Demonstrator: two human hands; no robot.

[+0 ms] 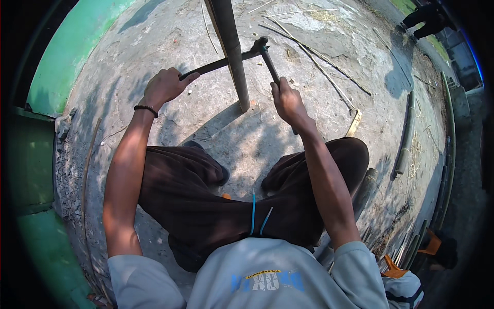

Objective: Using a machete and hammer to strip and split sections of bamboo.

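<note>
My left hand (167, 87) is closed round the grip end of a dark machete (210, 67), a bracelet on its wrist. The long blade runs across a bamboo pole (237, 67) that stands nearly upright on the ground in front of me. A short stretch of blade shows past the pole's right side. Whether the blade sits in the pole or behind it, I cannot tell. My right hand (289, 105) grips a hammer (270, 64) by its dark handle. The hammer's head is at the blade's far tip, seemingly touching it.
Thin split strips (321, 59) lie on the ground ahead. A bamboo length (406, 134) rests at the right, with more poles beyond. A green wall (51, 77) bounds the left. One person (424, 20) stands far right; another (404, 283) is low right. My bent knees flank the workspace.
</note>
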